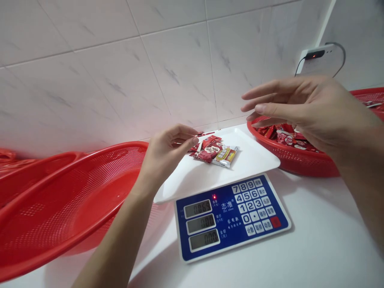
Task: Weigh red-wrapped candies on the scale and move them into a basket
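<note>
Packets on the Scale

We see a small pile of red packets, with one yellow-and-white one, on the white tray at the centre of the frame. Our left hand reaches in at the pile's left edge, fingers curled and thumb near the fingertips; we cannot tell whether they grip a packet. Our right hand, at upper right, hangs loosely open before a red basket of similar packets. Another basket leans at lower left.
</note>
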